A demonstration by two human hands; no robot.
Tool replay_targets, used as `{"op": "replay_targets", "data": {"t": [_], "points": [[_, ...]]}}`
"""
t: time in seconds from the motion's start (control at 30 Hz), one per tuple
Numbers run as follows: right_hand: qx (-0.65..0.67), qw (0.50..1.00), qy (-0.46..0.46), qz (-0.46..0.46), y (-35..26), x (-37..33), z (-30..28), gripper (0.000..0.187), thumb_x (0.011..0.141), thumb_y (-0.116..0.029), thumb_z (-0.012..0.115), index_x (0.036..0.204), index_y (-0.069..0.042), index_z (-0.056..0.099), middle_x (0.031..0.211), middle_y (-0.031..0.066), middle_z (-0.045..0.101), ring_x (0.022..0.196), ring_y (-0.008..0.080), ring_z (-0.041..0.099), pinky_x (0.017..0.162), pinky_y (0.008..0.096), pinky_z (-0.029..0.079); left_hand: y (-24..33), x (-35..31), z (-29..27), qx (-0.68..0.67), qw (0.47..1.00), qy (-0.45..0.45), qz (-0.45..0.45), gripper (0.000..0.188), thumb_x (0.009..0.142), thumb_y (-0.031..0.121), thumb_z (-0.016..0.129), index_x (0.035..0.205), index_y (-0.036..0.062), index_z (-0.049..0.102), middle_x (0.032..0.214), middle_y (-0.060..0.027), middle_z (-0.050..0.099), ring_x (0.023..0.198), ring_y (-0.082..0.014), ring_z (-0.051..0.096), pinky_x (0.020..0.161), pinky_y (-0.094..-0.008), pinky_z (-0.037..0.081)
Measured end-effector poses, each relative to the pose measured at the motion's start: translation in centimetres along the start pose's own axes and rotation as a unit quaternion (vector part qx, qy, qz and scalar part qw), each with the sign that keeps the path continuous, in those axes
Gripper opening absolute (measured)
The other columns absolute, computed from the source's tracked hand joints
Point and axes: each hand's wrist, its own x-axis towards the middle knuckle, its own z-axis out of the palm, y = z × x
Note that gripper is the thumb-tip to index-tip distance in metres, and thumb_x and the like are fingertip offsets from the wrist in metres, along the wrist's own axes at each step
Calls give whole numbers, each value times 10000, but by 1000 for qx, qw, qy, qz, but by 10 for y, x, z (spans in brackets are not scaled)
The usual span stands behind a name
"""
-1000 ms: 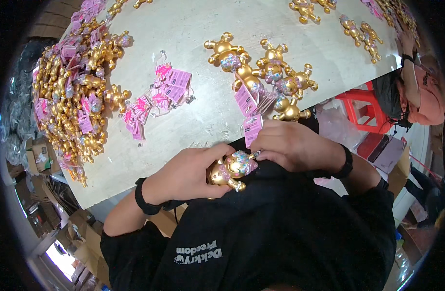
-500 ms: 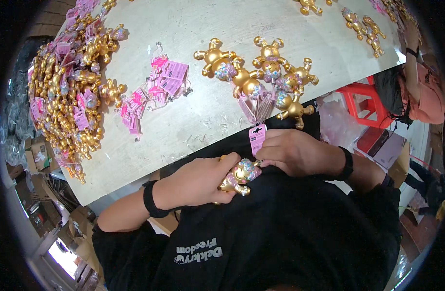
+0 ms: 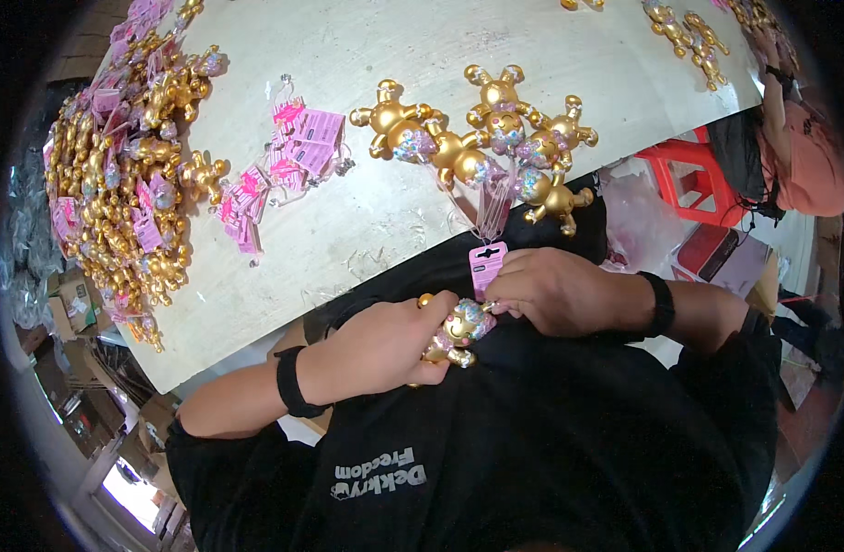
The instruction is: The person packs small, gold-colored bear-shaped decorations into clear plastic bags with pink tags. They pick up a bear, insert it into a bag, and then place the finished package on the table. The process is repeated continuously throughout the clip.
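My left hand (image 3: 380,345) is wrapped round a gold doll figurine (image 3: 460,333) with a smiling face and a speckled, glittery head, held low in front of my chest. My right hand (image 3: 555,293) is closed, its fingertips pinched together at the top of the doll's head. A pink hang tag (image 3: 486,267) sticks up from those fingers; what exactly they grip at the head is hidden. Just beyond, a bunch of tags with white strings (image 3: 495,207) lies at the table edge, beside a cluster of gold dolls (image 3: 459,158).
On the white table (image 3: 293,285), a large heap of tagged gold dolls (image 3: 118,202) covers the left side. Pink tags (image 3: 302,147) lie nearer the middle. More dolls (image 3: 698,46) are at the far right, near another person's arm (image 3: 779,120). A red stool (image 3: 693,179) stands beside the table.
The table and everything on it have shifted slightly left in view. Both hands keep nearly the same place and hold, with the tag still by the right fingers.
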Motion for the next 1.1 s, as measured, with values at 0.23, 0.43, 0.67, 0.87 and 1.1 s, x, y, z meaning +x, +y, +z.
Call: {"op": "replay_targets", "data": {"t": [0.23, 0.43, 0.67, 0.87, 1.1], "points": [[49, 997, -11, 57, -6, 1, -1, 92, 862, -63, 631, 791, -22, 587, 694, 145, 593, 694, 361, 631, 634, 455, 485, 1, -5, 13, 24, 999, 46, 8, 592, 820, 274, 785, 1253, 7, 484, 838, -256, 655, 721, -433, 686, 620, -481, 557], [105, 990, -39, 90, -8, 6, -7, 59, 867, -38, 609, 809, -28, 612, 678, 133, 623, 656, 331, 659, 614, 416, 497, 11, -12, 19, 79, 992, 103, 4, 588, 824, 257, 786, 1269, 15, 486, 824, -219, 654, 683, -381, 704, 571, -441, 569], [99, 985, -69, 121, -12, 8, -8, 41, 836, -26, 617, 797, -37, 625, 680, 138, 632, 657, 324, 671, 602, 411, 508, 19, -14, 23, 87, 990, 104, -36, 605, 834, 247, 770, 1314, 21, 481, 867, -210, 660, 701, -371, 709, 575, -436, 579], [77, 991, -53, 95, -11, 10, -7, 37, 837, -47, 638, 801, -42, 640, 683, 142, 635, 655, 338, 663, 606, 426, 515, 26, -12, 22, 115, 986, 96, -76, 632, 832, 267, 775, 1339, 35, 477, 912, -219, 676, 744, -381, 712, 603, -449, 586], [-15, 988, -102, 111, -21, 50, -61, 130, 932, -31, 601, 1028, -3, 684, 846, 138, 706, 779, 306, 708, 761, 367, 548, 9, -7, -13, 67, 986, 149, -41, 570, 822, 277, 766, 1275, 39, 514, 863, -216, 677, 739, -406, 705, 621, -467, 577]]}}
